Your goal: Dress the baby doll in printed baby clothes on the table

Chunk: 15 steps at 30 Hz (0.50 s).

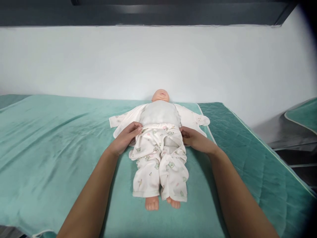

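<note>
A baby doll (160, 95) lies on its back, head at the far side and bare feet towards me. White trousers (148, 168) printed with small animals cover its legs up to the waist. Over a plain pale torso, a white jacket (188, 115) is spread open with both sleeves stretched out sideways. My left hand (126, 137) has its thumb and fingers closed on the left side of the trousers' waistband. At the opposite side, my right hand (196, 139) grips the waistband too, its fingertips partly hidden by the cloth.
A green sheet (61, 158) with creases lies under the doll. To the right is a darker quilted green pad (247, 158) with pale piping. A white wall (158, 59) stands behind, below a dark horizontal beam (158, 13). Another green cloth edge (304, 114) shows far right.
</note>
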### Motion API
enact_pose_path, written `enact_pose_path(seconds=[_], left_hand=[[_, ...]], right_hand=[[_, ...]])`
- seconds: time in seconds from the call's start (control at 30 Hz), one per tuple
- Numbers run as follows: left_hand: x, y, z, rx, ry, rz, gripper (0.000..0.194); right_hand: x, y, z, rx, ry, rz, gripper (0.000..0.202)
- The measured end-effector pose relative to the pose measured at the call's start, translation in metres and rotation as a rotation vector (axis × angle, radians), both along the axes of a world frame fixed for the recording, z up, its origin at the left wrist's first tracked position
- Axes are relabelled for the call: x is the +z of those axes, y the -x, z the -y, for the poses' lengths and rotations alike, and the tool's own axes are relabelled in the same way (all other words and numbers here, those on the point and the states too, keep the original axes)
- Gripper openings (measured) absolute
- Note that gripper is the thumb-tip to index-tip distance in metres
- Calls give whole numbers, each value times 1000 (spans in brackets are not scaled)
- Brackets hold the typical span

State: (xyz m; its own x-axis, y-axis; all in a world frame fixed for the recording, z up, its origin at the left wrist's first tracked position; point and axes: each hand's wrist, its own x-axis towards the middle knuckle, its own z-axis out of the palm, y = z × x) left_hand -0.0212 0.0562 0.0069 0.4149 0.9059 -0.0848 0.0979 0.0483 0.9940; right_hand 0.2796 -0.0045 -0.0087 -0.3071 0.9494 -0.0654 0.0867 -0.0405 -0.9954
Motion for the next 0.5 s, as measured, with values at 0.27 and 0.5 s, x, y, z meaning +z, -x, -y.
enact_pose_path(seconds=[0.27,0.5], left_hand=[[-4,1,-2,19,31,0,27],[7,4,4,-85,-11,20,31]], right_hand=[[4,-4,3,-6,86,-40,32],[8,-1,5,-122,10,-98,31]])
